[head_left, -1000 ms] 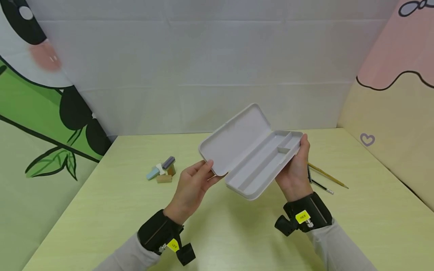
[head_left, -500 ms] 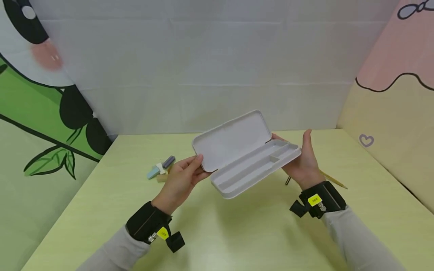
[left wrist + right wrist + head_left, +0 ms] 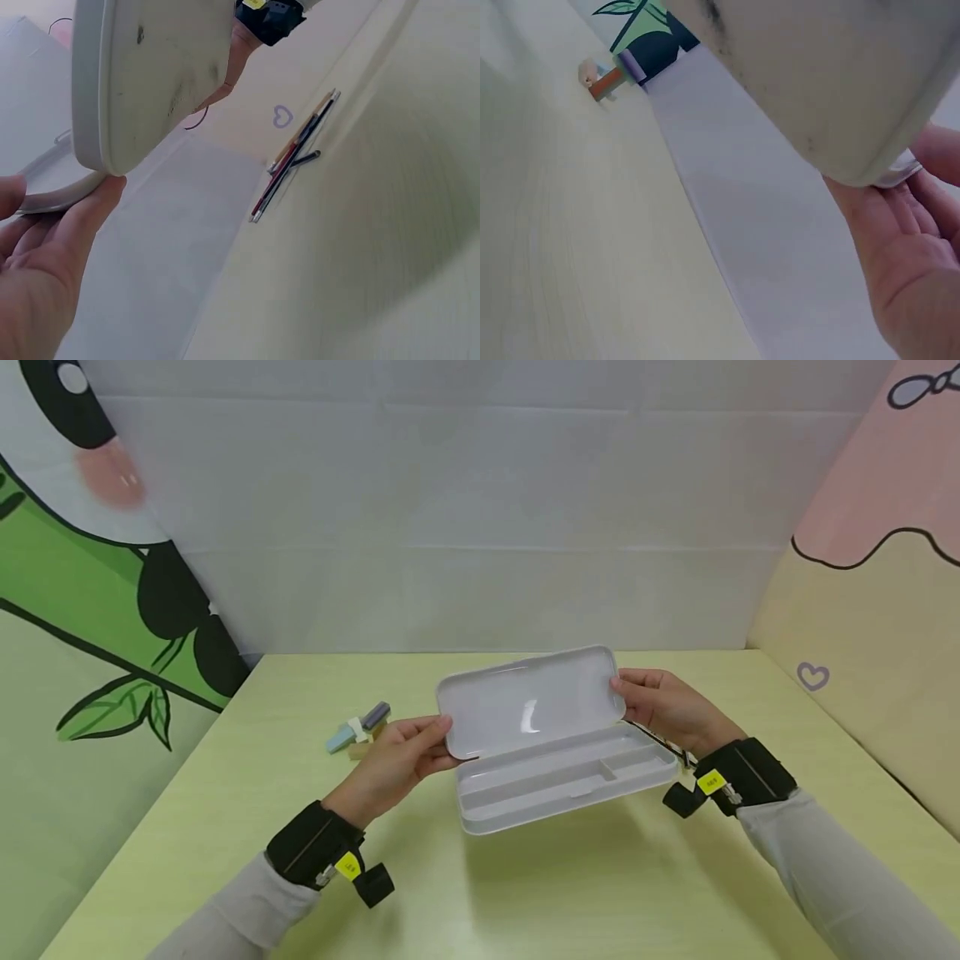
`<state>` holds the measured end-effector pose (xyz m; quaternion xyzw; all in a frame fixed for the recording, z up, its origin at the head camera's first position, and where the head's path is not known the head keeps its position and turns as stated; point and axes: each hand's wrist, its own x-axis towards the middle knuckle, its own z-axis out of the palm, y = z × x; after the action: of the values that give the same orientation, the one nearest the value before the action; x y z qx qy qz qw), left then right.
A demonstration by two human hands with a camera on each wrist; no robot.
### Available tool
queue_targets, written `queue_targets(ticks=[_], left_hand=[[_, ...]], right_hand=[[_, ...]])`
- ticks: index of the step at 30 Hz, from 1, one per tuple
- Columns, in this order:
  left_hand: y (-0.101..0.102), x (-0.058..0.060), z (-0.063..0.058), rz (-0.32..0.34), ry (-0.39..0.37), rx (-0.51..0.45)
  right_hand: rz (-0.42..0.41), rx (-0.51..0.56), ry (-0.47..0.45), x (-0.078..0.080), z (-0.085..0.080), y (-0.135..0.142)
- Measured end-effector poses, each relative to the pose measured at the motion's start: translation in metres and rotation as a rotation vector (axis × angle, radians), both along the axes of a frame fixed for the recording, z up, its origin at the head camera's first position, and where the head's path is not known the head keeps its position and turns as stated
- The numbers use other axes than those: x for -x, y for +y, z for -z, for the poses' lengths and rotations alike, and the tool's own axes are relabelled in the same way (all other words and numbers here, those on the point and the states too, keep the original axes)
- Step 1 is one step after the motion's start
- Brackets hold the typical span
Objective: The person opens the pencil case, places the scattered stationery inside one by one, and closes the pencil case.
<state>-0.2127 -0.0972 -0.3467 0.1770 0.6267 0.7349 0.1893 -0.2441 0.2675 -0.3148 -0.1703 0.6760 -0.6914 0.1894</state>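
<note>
While hands (image 3: 390,768) (image 3: 675,708) pinch raised lid (image 3: 532,703), open white case (image 3: 558,777) hangs above table (image 3: 562,897).

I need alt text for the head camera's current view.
A person's left hand and right hand hold an open, compartmented white case above a pale table, pinching its raised lid at opposite ends. A few small blocks lie partly behind the left hand.

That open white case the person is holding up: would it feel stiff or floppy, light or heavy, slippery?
The white case looks stiff: its edges run straight without sagging. Probably light: its walls seem thin, and the left hand and right hand grip its ends. The lid, showing glare, may be slippery.
</note>
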Motion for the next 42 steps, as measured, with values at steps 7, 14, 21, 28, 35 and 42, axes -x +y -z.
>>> queue_targets(ticks=[7, 14, 21, 28, 35, 42], left_hand=[[-0.006, 0.018, 0.008, -0.055, 0.115, 0.124], [-0.002, 0.05, 0.015, -0.196, 0.211, 0.348], [0.015, 0.08, 0.023, -0.354, 0.227, 0.482], [0.03, 0.095, 0.036, -0.447, 0.235, 0.605], [0.034, 0.102, 0.047, -0.497, 0.236, 0.652], [0.034, 0.103, 0.046, -0.525, 0.264, 0.656]], right_hand=[[0.009, -0.074, 0.069, 0.009, 0.011, 0.0], [0.074, -0.168, 0.084, 0.029, 0.026, -0.003], [0.108, -0.188, 0.043, 0.058, 0.047, -0.007], [0.153, -0.165, 0.024, 0.077, 0.066, -0.007], [0.208, -0.175, 0.0, 0.088, 0.08, -0.01], [0.236, -0.217, 0.006, 0.09, 0.08, -0.014]])
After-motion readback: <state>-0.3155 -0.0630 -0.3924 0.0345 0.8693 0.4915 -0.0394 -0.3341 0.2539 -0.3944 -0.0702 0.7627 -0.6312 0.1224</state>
